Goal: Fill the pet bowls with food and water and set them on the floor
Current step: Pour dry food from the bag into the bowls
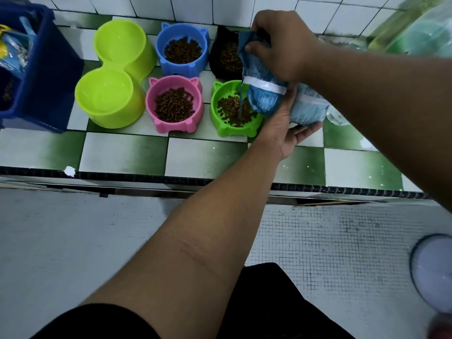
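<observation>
A blue pet food bag (265,94) is tilted over the green cat-ear bowl (220,128), which holds brown kibble. My right hand (281,42) pinches the bag's open top edge. My left hand (286,128) cradles the bag from underneath. The pink bowl (152,104), the blue bowl (161,45) and the black bowl (216,59) hold kibble too; the bag hides part of the black one. A lime double bowl (117,72) stands at the left with both wells showing no kibble. All bowls sit on the green-and-white tiled counter (122,152).
A dark blue bin (51,77) with packets inside stands at the counter's left end. Green plastic bags (425,33) lie at the back right. A clear bottle (338,118) peeks out behind the bag. Below is grey tiled floor with a round pale object (433,270) at right.
</observation>
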{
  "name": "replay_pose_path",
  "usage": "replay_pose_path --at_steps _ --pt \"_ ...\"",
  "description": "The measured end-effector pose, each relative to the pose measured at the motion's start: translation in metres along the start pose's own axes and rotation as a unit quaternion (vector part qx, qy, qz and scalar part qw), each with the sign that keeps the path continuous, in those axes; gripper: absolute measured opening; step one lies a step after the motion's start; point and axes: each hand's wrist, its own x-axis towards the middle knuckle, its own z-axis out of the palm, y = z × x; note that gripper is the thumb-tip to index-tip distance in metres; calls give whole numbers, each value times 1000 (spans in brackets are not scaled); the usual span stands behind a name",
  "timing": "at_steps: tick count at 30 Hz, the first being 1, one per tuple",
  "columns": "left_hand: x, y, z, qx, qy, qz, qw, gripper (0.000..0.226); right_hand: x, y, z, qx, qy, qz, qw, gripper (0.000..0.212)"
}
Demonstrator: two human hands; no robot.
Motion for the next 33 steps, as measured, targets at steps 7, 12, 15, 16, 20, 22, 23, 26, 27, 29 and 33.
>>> replay_pose_path --at_steps 7,12,15,16,20,22,23,26,27,29,33 --pt "-4 -2 -2 26 10 17 999 62 -6 -1 -6 -5 11 -8 1000 30" --pt "-10 -5 -3 52 1 14 999 59 -16 2 -13 12 18 13 1000 27" --pt "-15 -3 -5 84 13 20 996 67 -28 10 -21 40 46 43 997 22" --pt "-17 -1 -5 103 19 20 994 68 -34 13 -24 49 59 54 996 22" --pt "-26 7 -6 168 46 11 985 81 -51 27 -34 103 106 98 984 27" --pt "-30 11 -8 199 53 16 978 86 -58 31 -37 136 131 115 975 20" --pt "-33 14 -9 212 53 21 976 87 -61 33 -37 152 145 122 970 16" --pt "-41 21 -15 235 52 40 970 83 -70 34 -36 189 175 156 953 14" --pt "-43 24 -18 243 51 50 967 78 -73 33 -35 210 185 169 945 15" --pt "-48 31 -22 264 51 69 961 67 -78 33 -32 252 205 184 928 17" --pt "-57 42 -23 309 74 128 940 45 -88 28 -24 277 246 203 906 16"
